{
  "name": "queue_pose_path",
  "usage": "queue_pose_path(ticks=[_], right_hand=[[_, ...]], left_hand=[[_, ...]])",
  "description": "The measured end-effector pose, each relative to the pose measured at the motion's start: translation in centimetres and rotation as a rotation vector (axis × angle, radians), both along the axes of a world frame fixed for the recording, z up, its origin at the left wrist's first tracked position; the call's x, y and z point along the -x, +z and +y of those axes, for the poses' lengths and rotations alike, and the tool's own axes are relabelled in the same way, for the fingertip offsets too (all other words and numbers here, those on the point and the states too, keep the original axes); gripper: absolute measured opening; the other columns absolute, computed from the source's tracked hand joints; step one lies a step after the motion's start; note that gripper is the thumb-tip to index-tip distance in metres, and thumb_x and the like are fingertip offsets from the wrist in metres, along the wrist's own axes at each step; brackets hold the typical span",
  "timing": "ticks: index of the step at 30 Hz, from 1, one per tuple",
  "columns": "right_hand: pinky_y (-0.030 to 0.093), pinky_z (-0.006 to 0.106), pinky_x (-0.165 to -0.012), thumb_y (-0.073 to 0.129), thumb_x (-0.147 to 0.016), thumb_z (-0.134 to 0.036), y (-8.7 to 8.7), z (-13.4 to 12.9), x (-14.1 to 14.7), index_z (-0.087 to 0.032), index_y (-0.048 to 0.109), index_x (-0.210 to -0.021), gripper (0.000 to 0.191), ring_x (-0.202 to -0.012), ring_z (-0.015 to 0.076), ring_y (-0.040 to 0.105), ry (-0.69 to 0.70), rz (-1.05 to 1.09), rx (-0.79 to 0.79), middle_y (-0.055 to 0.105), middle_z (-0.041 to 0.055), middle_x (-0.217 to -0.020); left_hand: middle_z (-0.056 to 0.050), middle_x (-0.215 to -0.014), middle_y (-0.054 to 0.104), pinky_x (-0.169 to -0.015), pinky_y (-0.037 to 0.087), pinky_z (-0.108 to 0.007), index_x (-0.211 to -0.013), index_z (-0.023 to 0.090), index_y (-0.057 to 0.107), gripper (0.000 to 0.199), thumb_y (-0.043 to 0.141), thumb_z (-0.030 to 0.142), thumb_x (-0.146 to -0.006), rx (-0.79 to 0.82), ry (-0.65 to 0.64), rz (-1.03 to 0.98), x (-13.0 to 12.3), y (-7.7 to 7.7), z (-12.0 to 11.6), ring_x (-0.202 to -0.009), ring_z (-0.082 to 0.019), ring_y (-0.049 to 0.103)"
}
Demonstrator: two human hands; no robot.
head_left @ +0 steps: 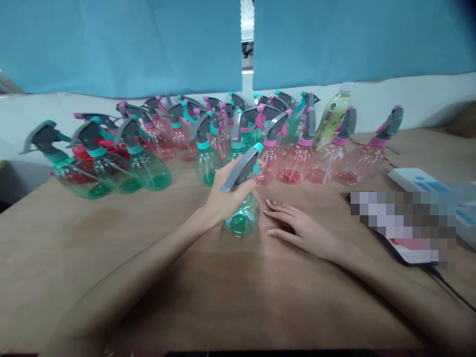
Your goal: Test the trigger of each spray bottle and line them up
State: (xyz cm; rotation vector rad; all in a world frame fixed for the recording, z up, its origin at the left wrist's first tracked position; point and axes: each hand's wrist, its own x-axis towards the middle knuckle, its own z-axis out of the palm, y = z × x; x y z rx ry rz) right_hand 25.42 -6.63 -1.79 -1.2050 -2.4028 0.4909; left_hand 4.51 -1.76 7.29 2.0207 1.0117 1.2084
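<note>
My left hand (226, 191) is wrapped round the neck of a green spray bottle (241, 220) with a grey and turquoise trigger head. The bottle is upright at the middle of the table, and its neck is hidden by my fingers. To the right of it, my right hand (297, 225) rests on the tabletop with fingers stretched out and holds nothing. Just behind the held bottle are another green spray bottle (207, 166) and a pink spray bottle (269, 166).
Rows of green and pink spray bottles (154, 171) line the back of the wooden table (159, 292). A yellowish drink bottle (330, 116) leans among them. At right lie a phone (401, 228), partly blurred out, with a cable (449, 285), and a white box (416, 179).
</note>
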Motion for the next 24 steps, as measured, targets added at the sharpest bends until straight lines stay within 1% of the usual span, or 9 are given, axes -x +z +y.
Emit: queue_pose_path(ticks=[2,3,8,12,16,20,24], right_hand=[[0.032,0.05,-0.112,0.045,-0.092,-0.054,-0.03,0.01,0.0,-0.023,0.047,-0.139,0.056,-0.138,0.0257,0.035,0.002,-0.004,0.0,0.042,0.0072,-0.148],[0.032,0.05,-0.112,0.045,-0.092,-0.054,-0.03,0.02,0.01,-0.023,0.047,-0.139,0.057,-0.138,0.0256,0.035,0.004,-0.005,0.001,0.042,0.0073,-0.148],[0.032,0.049,-0.112,0.044,-0.092,-0.055,0.02,0.03,0.07,-0.021,0.047,-0.138,0.058,-0.138,0.0253,0.036,0.004,-0.012,0.002,0.043,0.0082,-0.147],[0.032,0.05,-0.112,0.045,-0.091,-0.055,0.16,-0.01,0.16,-0.022,0.047,-0.139,0.058,-0.138,0.0261,0.036,0.003,-0.002,0.003,0.044,0.0087,-0.146],[0.032,0.049,-0.112,0.046,-0.091,-0.055,0.26,-0.08,0.23,-0.023,0.045,-0.14,0.059,-0.138,0.0261,0.035,0.003,0.004,0.007,0.045,0.0081,-0.146],[0.032,0.049,-0.112,0.044,-0.091,-0.055,0.07,-0.06,0.23,-0.021,0.047,-0.139,0.059,-0.138,0.0261,0.036,-0.004,0.006,0.0,0.043,0.0084,-0.147],[0.032,0.05,-0.112,0.045,-0.091,-0.055,-0.17,-0.01,0.19,-0.023,0.048,-0.138,0.057,-0.137,0.0268,0.036,-0.002,0.022,0.0,0.042,0.0074,-0.147]], left_hand=[[-0.001,-0.081,0.061,-0.076,0.049,-0.032,-0.1,0.021,0.062,0.027,0.052,0.02,-0.075,0.018,-0.022,-0.024,-0.02,-0.23,-0.02,-0.073,-0.017,0.056],[-0.001,-0.08,0.061,-0.077,0.049,-0.032,-0.099,0.021,0.062,0.026,0.052,0.019,-0.075,0.021,-0.02,-0.031,-0.03,-0.31,-0.03,-0.073,-0.016,0.056],[0.002,-0.07,0.056,-0.078,0.049,-0.033,-0.083,0.02,0.06,0.01,0.054,0.018,-0.075,0.016,0.02,-0.035,-0.09,-0.48,-0.06,-0.067,-0.014,0.052],[0.002,-0.07,0.055,-0.074,0.049,-0.032,-0.078,0.019,0.057,0.003,0.054,0.019,-0.076,0.035,0.014,-0.051,-0.14,-0.47,-0.14,-0.065,-0.013,0.05],[0.001,-0.073,0.057,-0.075,0.048,-0.032,-0.078,0.019,0.057,0.003,0.054,0.02,-0.076,0.012,0.043,-0.036,-0.06,-0.44,-0.2,-0.068,-0.014,0.051],[0.001,-0.075,0.059,-0.078,0.049,-0.033,-0.081,0.019,0.059,0.006,0.054,0.019,-0.077,-0.003,0.039,-0.02,0.03,-0.4,-0.23,-0.071,-0.015,0.053],[0.001,-0.075,0.06,-0.077,0.05,-0.033,-0.082,0.019,0.059,0.008,0.054,0.018,-0.076,0.009,0.038,-0.018,0.06,-0.45,-0.25,-0.07,-0.015,0.054]])
